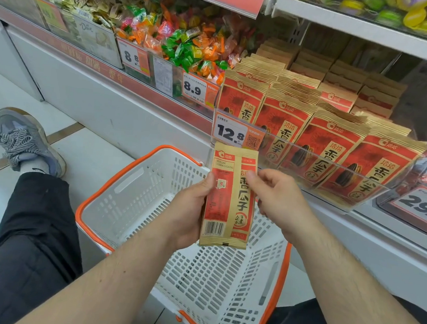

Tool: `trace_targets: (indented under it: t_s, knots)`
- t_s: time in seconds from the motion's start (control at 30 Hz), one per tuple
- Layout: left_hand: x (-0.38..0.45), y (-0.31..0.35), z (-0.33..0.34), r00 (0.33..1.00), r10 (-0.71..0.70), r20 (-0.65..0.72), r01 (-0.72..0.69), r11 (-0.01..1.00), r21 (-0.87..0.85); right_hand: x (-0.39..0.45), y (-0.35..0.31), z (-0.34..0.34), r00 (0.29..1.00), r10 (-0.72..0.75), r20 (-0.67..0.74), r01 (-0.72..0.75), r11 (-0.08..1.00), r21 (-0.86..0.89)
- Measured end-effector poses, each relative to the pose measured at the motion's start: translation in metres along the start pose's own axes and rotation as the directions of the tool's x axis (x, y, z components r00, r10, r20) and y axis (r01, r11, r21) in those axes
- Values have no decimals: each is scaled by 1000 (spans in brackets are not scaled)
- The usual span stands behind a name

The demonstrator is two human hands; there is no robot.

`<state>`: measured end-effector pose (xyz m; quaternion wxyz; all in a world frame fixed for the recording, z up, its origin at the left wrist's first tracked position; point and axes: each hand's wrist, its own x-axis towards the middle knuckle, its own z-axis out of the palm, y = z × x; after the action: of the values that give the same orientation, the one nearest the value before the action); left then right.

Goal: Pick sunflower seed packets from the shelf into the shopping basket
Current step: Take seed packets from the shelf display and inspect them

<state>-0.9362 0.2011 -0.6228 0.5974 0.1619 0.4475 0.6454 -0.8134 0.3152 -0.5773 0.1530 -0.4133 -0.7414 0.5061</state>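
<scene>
A red and tan sunflower seed packet point(230, 199) stands upright over the white shopping basket point(143, 194), its back side toward me. My left hand point(190, 211) grips its left edge, thumb on the face. My right hand point(278, 195) pinches the right edge with thumb on front and fingers behind. Several more seed packets point(323, 142) stand in rows on the shelf just behind, held by a clear plastic front. The basket, with an orange rim, sits on the floor between my legs and holds nothing I can see.
Price tags point(231, 134) hang on the shelf front. Bins of wrapped candies point(186, 42) lie to the left of the packets. A white cabinet base runs below the shelf. My left leg and grey shoe point(27, 142) stretch across the tiled floor.
</scene>
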Motion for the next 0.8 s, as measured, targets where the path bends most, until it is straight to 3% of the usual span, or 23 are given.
trace_targets:
  t_s: [0.23, 0.53, 0.67, 0.8]
  knots:
    - [0, -2, -2, 1000, -2, 26, 3, 1000, -18, -3, -7, -6, 998, -15, -66, 31, 970, 241]
    - [-1, 2, -3, 999, 28, 36, -28, 1000, -3, -4, -6, -7, 997, -62, -35, 69, 963, 262]
    - [-1, 8, 0, 997, 71, -37, -74, 995, -66, -5, -5, -13, 990, -49, 133, 30, 990, 140]
    - [-1, 13, 1, 995, 26, -98, -43, 983, -178, -8, -2, -15, 918, 10, 396, -16, 1000, 12]
